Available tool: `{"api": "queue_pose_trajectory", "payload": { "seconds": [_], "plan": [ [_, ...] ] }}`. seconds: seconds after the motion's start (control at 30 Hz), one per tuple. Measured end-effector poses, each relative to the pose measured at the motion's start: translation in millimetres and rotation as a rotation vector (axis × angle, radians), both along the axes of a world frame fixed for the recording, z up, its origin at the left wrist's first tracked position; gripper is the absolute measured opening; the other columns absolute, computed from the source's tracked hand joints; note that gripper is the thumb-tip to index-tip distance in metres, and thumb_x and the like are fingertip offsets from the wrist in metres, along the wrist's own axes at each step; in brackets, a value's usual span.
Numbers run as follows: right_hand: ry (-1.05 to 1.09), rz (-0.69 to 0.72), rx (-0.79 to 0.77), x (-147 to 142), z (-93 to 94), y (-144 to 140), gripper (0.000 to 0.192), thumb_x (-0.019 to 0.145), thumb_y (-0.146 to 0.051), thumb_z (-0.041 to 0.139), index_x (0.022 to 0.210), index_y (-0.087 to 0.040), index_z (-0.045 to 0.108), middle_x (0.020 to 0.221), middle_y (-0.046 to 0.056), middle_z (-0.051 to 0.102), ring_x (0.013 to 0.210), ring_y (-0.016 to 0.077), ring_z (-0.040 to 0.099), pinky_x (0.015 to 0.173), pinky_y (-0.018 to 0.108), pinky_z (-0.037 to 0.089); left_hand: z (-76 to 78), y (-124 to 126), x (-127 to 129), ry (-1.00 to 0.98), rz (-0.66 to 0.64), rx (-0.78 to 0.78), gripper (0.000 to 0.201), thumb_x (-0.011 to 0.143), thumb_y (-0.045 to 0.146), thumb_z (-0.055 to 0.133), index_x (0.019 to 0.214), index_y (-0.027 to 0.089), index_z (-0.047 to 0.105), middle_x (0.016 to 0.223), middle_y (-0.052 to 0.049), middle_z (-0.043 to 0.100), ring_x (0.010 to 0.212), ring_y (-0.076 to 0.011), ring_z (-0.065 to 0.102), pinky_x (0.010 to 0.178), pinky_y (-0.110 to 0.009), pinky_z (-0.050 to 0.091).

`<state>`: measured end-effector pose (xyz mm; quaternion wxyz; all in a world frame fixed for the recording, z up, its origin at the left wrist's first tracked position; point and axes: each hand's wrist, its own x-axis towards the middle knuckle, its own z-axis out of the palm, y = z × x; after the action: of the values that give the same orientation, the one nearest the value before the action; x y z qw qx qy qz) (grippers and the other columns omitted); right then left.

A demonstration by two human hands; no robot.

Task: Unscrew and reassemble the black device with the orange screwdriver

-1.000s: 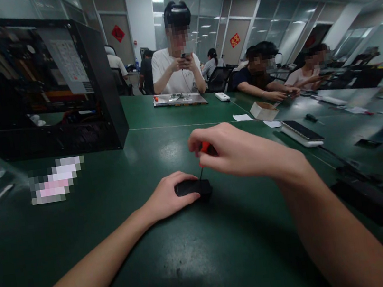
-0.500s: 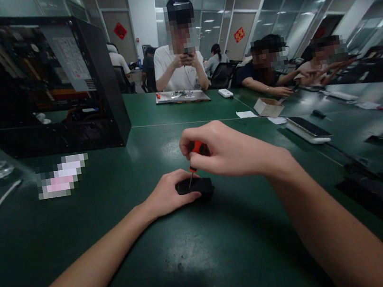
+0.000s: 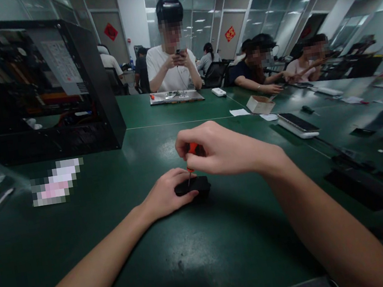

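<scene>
A small black box-shaped device lies on the green table, its kind too dark to make out. My left hand is closed around its left part, thumb along the near side and fingers on the far side. Above it, my right hand grips a screwdriver with an orange and black handle. The thin shaft points down, and its tip meets the top of the black device. Much of the handle is hidden by my fingers.
An opened black computer case stands at the left. Across the table, a person in a white shirt sits behind a flat panel. A cardboard box, a white device and black parts lie at the right.
The view has turned slightly right, so the surroundings sit further left. Both hands keep their holds on the device and screwdriver. A co-worker's hand now shows at the right edge.
</scene>
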<state>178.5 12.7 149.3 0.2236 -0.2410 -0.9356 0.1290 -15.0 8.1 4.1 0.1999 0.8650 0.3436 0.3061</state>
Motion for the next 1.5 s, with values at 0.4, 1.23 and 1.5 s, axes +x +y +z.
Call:
{"api": "queue_pose_trajectory", "payload": {
  "seconds": [0.4,1.23,1.5],
  "plan": [
    [-0.042,0.002,-0.015,-0.2,1.9,1.9,0.011,0.084,-0.011,0.056,0.087,-0.013,0.067,0.077,0.000,0.066,0.067,0.0105,0.055,0.066,0.023,0.038,2.2,-2.4,-4.8,-0.183,-0.066,0.201,0.015,0.095,0.019,0.057,0.094,0.017,0.072,0.102,-0.009,0.072,0.097,-0.0222,0.069,0.088,-0.037,0.055],
    [-0.245,0.017,0.087,-2.1,9.7,-28.0,0.016,0.092,-0.011,0.057,0.099,-0.016,0.070,0.108,0.008,0.067,0.090,0.0168,0.060,0.075,0.027,0.042,18.0,-21.7,9.3,0.195,0.193,0.205,0.021,0.080,0.032,0.064,0.095,0.019,0.064,0.099,-0.009,0.070,0.093,-0.0303,0.068,0.079,-0.042,0.055],
    [-0.443,-0.177,0.039,18.9,16.7,-21.2,0.015,0.090,-0.025,0.062,0.086,-0.020,0.075,0.074,0.003,0.069,0.066,0.0149,0.062,0.061,0.026,0.039,20.0,-26.9,16.8,0.259,0.258,0.089,0.026,0.080,0.039,0.070,0.099,0.022,0.067,0.094,-0.004,0.074,0.086,-0.0266,0.070,0.075,-0.037,0.054]
  ]
}}
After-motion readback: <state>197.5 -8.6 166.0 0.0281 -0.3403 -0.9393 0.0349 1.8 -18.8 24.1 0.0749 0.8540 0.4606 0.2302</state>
